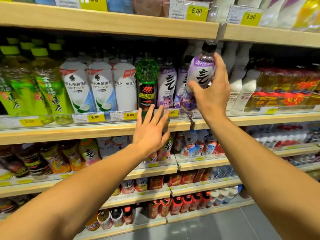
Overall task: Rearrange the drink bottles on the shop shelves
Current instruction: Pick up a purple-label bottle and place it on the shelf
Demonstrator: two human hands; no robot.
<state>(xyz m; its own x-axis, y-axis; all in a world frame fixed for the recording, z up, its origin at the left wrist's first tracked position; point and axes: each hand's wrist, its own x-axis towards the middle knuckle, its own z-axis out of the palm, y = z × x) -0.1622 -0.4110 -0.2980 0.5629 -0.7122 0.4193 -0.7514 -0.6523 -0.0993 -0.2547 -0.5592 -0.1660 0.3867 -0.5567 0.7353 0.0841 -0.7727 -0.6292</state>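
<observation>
At the right of the middle shelf (181, 123), our right hand (213, 94) grips a purple-labelled bottle (199, 80), thumb on its near side and fingers curled round the far side, holding it tilted with its black cap just under the shelf above. To the left, our left hand (149, 134) hangs spread and flat, holding nothing, fingertips at the price rail. Just beyond stand a green-topped black bottle (147, 82) and two more purple bottles (167, 84); white bottles (102, 85) lie further left.
</observation>
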